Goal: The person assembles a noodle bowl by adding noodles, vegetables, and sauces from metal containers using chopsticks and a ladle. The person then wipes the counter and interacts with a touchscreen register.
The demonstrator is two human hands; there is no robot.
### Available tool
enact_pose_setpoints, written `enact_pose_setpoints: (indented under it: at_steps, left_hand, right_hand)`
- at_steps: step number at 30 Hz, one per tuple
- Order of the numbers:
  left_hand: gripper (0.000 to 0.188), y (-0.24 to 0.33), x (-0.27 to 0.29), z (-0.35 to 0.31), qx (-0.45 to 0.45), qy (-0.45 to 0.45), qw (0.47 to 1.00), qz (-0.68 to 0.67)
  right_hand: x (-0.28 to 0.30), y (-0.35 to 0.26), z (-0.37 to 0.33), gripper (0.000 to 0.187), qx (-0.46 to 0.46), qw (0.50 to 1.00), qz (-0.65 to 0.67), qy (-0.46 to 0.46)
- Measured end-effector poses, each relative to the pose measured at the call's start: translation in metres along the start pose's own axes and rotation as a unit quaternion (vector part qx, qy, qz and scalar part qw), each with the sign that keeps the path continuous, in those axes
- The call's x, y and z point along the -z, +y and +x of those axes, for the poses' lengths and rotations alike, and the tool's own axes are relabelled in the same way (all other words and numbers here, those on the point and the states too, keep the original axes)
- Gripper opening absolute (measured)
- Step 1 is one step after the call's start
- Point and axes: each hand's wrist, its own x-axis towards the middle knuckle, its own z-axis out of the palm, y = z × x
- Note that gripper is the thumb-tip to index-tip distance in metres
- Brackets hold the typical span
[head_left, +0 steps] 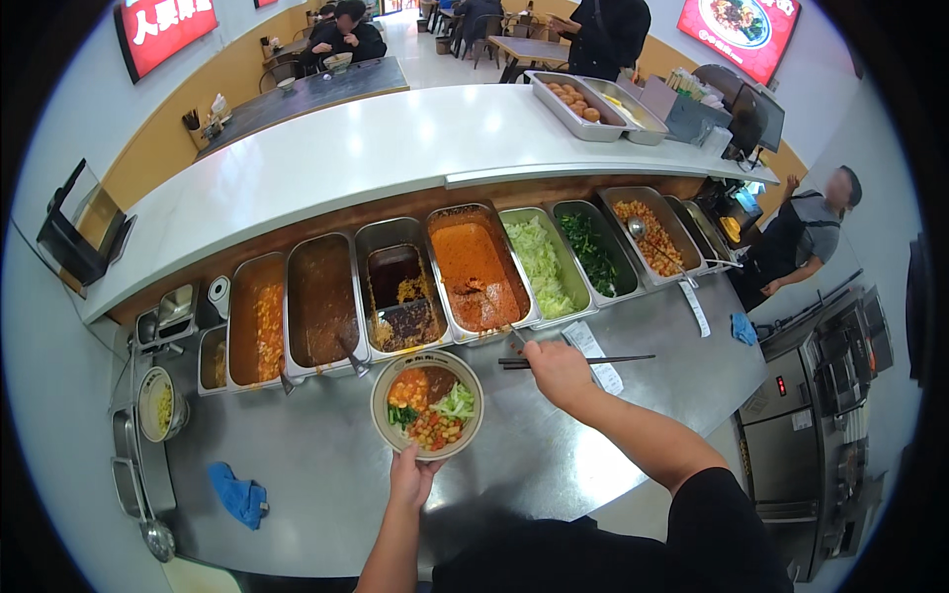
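Note:
My left hand (413, 476) grips the near rim of a wide pale bowl (476, 423) and tilts it slightly over the steel counter. Inside lie orange sauce with pale chunks, brown sauce, shredded green cabbage (455, 402), dark chopped greens (400, 415) and diced mixed vegetables (435, 431). My right hand (559, 374) is closed around the handle of a ladle (516, 336), whose head sits low in the orange sauce (473, 252). A pair of dark chopsticks (625, 358) runs crosswise through the same hand. Its fingertips are partly hidden.
Steel pans of toppings line the counter, including shredded cabbage (539, 259), greens (590, 259) and diced vegetables (647, 237). Paper slips (591, 346) lie beside my right hand. Blue cloths (237, 494), a noodle bowl (161, 405) and a skimmer (157, 539) are leftward. A co-worker (806, 232) stands right.

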Motion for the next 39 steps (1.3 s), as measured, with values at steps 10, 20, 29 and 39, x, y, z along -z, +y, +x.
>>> enact_pose_setpoints:
  at_steps: [10,20,29,39]
  left_hand:
    - [0.044,0.001,-0.001,0.000,-0.001,-0.002,1.000,0.003]
    - [0.045,0.001,0.003,0.004,0.009,0.002,1.000,-0.004]
    - [0.044,-0.001,0.010,0.006,0.017,0.012,1.000,0.013]
    - [0.044,0.002,0.005,0.003,0.011,0.024,0.999,0.023]
  right_hand:
    - [-0.008,-0.005,-0.001,0.009,-0.029,0.999,0.028,-0.020]
    - [-0.010,0.002,0.002,0.015,-0.246,0.926,0.287,0.002]
    - [0.044,-0.027,0.080,0.012,-0.141,0.916,0.362,-0.104]
    - [0.006,-0.077,0.171,0.021,0.060,0.950,0.072,-0.298]
